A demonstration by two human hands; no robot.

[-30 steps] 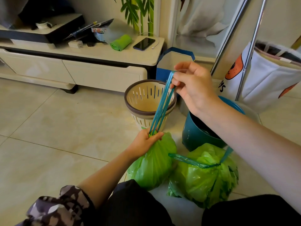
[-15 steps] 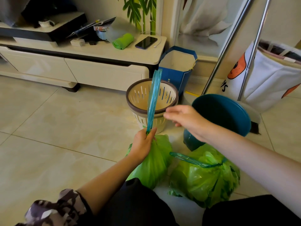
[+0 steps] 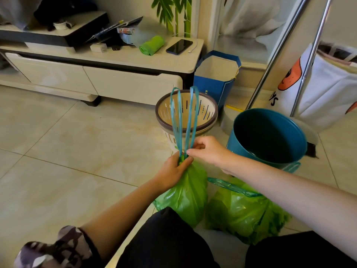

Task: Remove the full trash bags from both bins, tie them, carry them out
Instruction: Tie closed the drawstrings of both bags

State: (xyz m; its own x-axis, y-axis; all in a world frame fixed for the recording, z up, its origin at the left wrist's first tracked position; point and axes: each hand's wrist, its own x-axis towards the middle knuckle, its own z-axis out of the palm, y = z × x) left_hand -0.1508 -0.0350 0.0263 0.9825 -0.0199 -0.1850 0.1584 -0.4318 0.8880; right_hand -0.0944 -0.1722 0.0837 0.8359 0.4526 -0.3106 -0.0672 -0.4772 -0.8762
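Note:
Two full green trash bags sit on the floor between my knees. My left hand (image 3: 173,169) grips the gathered neck of the left bag (image 3: 183,194). Its two teal drawstring loops (image 3: 184,120) stand straight up from that fist. My right hand (image 3: 207,149) pinches the loops at their base, just above my left hand. The right bag (image 3: 243,211) lies beside it under my right forearm, its teal drawstring (image 3: 231,187) loose on top. Behind stand the beige slotted bin (image 3: 206,105) and the teal bin (image 3: 270,136), both without bags.
A blue paper bag (image 3: 214,88) stands against the wall behind the bins. A low TV cabinet (image 3: 92,78) carries a phone (image 3: 179,46) and a green bag roll (image 3: 151,45). Metal poles (image 3: 274,55) and a white laundry bag (image 3: 324,88) stand at right. Tiled floor spreads to the left.
My right hand let go of the drawstring at the top, dropped, and now pinches the loops at their base. The single strand has parted into two upright loops.

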